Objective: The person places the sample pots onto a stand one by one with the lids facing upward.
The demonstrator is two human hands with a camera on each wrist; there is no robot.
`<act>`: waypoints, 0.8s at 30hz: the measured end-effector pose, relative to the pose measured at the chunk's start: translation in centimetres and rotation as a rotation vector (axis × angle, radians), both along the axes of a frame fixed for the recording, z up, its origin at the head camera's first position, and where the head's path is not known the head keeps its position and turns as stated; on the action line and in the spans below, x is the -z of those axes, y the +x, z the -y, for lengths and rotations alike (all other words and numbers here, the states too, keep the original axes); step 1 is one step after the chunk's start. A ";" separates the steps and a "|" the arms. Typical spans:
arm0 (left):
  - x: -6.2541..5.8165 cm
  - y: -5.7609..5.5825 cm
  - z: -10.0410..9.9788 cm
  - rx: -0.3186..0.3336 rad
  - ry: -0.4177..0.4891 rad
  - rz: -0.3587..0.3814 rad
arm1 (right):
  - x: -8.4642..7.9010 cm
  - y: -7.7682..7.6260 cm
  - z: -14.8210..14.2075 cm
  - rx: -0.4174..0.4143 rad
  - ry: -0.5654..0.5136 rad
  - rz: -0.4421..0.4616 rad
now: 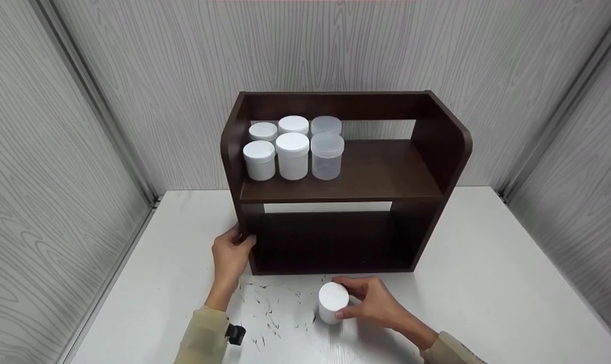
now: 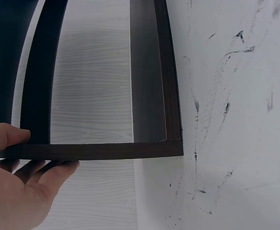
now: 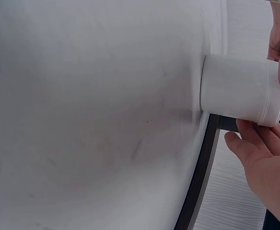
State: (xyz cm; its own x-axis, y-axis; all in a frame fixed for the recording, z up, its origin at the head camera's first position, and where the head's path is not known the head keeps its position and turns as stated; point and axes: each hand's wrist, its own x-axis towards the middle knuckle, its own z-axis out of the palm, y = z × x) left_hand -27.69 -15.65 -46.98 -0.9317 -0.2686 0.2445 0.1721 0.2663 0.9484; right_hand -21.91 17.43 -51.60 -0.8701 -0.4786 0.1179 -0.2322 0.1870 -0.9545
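My right hand (image 1: 378, 303) holds a white lidded jar (image 1: 333, 302) upright on the white table, in front of the shelf. In the right wrist view the thumb and fingers pinch the jar (image 3: 236, 88) near its lid. At the left side panel of a dark brown two-tier shelf (image 1: 340, 197), my left hand (image 1: 232, 255) grips the panel's front edge. The left wrist view shows the thumb on the inner side of the panel (image 2: 111, 151) and the fingers on the outer side. Several lidded jars stand on the upper tier, white ones (image 1: 292, 156) and translucent ones (image 1: 327, 156).
Dark scuff marks (image 1: 270, 313) streak the white table (image 1: 487, 283) in front of the shelf. Grey wood-patterned walls (image 1: 335, 45) enclose the back and both sides. A black clip-like piece (image 1: 236, 334) sits at the left sleeve (image 1: 204, 331).
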 end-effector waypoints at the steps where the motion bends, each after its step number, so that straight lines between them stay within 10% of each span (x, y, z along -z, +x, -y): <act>1: 0.0 0.0 0.0 0.000 -0.002 0.000 | 0.0 0.0 0.0 -0.001 -0.005 0.000; 24: -0.1 0.1 -0.1 -0.003 0.023 0.000 | -1.5 0.4 -0.4 0.023 0.024 -0.009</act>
